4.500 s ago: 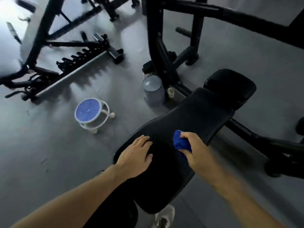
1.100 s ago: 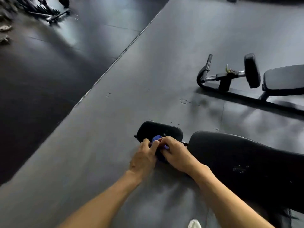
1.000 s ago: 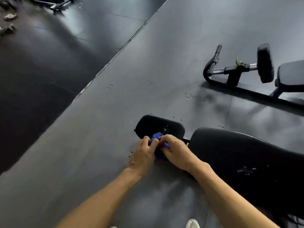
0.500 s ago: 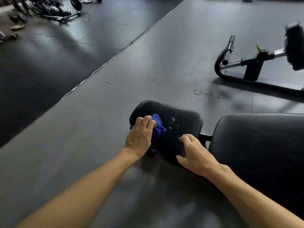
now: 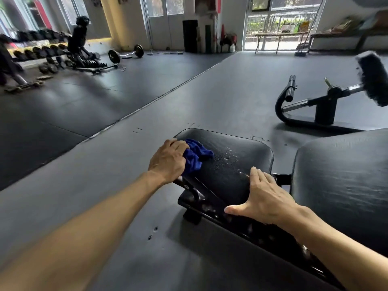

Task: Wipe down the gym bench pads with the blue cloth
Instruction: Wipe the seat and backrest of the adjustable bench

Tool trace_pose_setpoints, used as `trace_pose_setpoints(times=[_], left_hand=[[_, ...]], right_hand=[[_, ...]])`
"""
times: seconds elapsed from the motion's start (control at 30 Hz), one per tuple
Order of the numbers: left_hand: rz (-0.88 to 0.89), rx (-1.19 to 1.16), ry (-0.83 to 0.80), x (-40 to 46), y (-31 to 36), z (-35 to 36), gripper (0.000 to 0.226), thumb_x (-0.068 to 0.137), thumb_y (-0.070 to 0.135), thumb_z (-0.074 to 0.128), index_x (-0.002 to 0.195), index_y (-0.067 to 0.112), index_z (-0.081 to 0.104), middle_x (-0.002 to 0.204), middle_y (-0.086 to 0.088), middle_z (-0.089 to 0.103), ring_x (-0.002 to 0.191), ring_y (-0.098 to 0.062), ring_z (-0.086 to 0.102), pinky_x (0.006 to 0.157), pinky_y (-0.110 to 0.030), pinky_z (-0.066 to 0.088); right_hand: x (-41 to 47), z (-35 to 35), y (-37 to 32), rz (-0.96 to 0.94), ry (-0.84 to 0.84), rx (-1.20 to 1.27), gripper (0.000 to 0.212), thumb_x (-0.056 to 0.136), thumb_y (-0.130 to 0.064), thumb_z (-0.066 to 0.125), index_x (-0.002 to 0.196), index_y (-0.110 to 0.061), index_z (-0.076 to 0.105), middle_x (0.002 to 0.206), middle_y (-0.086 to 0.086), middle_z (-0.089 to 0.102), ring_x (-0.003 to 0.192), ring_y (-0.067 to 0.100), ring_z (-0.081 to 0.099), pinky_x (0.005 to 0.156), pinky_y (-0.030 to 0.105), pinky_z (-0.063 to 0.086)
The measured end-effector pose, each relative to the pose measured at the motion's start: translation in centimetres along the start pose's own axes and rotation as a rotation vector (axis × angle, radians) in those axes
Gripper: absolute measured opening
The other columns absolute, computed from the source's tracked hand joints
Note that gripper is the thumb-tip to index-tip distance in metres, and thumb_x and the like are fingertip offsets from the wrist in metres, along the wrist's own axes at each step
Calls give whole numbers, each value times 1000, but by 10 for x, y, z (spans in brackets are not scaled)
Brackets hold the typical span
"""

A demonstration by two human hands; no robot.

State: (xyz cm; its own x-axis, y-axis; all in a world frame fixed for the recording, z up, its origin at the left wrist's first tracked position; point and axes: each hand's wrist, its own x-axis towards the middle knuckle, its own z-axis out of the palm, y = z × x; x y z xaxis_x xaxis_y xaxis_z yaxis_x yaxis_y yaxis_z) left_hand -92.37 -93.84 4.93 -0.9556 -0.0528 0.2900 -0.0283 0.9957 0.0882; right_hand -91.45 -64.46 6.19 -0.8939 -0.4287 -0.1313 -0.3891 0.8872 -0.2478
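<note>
The small black seat pad [image 5: 235, 152] of the gym bench lies in front of me, with water droplets near its middle. My left hand [image 5: 168, 160] grips the bunched blue cloth [image 5: 196, 157] and presses it on the pad's left end. My right hand [image 5: 265, 198] rests flat with fingers spread on the pad's near right corner, holding nothing. The larger black back pad [image 5: 344, 181] lies to the right, across a narrow gap. The bench's black frame [image 5: 210, 204] shows below the pads.
Another bench's black base with a roller pad [image 5: 373, 78] stands on the floor at the right. A dumbbell rack [image 5: 37, 51] and a curl bar [image 5: 126, 54] lie at the far left. Grey rubber floor [image 5: 126, 169] stretches to my left. Glass doors line the far wall.
The cloth passed from both hands into my left hand alone. My right hand came off it and settled flat on the seat pad's near corner. My view tilted up toward the room.
</note>
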Motion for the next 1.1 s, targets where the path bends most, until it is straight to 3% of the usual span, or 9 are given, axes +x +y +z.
trace_pose_setpoints(times=[0.13,0.4,0.53,0.67,0.77,0.87,0.93,1.0,1.1], left_hand=[[-51,-206,-31,2,4,8,52,98,11,41,150,15,44,163,0,34,155,-18,14,127,-33,12],[99,-202,128,-23,39,26,57,90,24,37,142,10,57,155,-6,49,150,-20,31,124,-25,10],[218,-134,177,-43,73,32,56,92,31,38,138,11,62,148,-7,56,143,-22,43,123,-37,29],[298,-126,176,-57,109,36,50,94,34,43,133,12,67,140,-6,63,125,-24,52,108,-40,47],[358,-138,211,-62,126,33,45,91,28,47,123,10,72,128,-7,70,107,-23,55,95,-38,52],[469,-58,289,-59,132,23,38,84,22,49,104,11,78,108,-5,77,90,-17,58,88,-30,47],[484,-68,210,-58,131,17,38,86,23,48,110,12,76,109,-4,76,86,-21,59,88,-29,42],[448,-74,91,-58,130,11,43,91,20,52,132,13,65,120,-3,72,94,-24,56,94,-28,41],[403,75,-123,-57,134,0,75,94,23,65,160,17,29,137,-1,56,114,-24,49,107,-36,42]], right_hand=[[4,3,1,-18,23,-41,152,52,-97,52,158,-7,-7,167,12,12,154,27,12,123,40,23],[4,-2,5,-24,23,-13,159,46,-98,59,158,-6,-5,165,7,19,151,26,20,118,40,30],[1,-8,5,-31,-19,24,161,46,-93,67,158,-4,-6,166,10,15,152,28,16,120,38,25],[-1,-15,10,-39,-35,70,158,48,-83,78,158,-2,-4,163,11,25,149,29,22,118,34,27],[-3,-16,10,-29,-13,118,153,47,-75,84,157,-3,6,155,7,39,141,27,33,108,32,35],[-5,-15,10,-28,27,164,147,42,-72,87,152,-7,16,140,2,53,130,26,43,94,33,40],[-6,-16,10,-25,32,178,147,42,-70,89,153,-8,15,137,3,55,128,27,45,92,34,43],[-7,-18,10,-21,32,191,145,43,-67,91,152,-6,16,134,6,57,126,29,48,92,34,44],[-11,-20,12,-29,24,208,134,43,-65,92,144,-5,26,127,6,60,122,29,49,91,34,44]])
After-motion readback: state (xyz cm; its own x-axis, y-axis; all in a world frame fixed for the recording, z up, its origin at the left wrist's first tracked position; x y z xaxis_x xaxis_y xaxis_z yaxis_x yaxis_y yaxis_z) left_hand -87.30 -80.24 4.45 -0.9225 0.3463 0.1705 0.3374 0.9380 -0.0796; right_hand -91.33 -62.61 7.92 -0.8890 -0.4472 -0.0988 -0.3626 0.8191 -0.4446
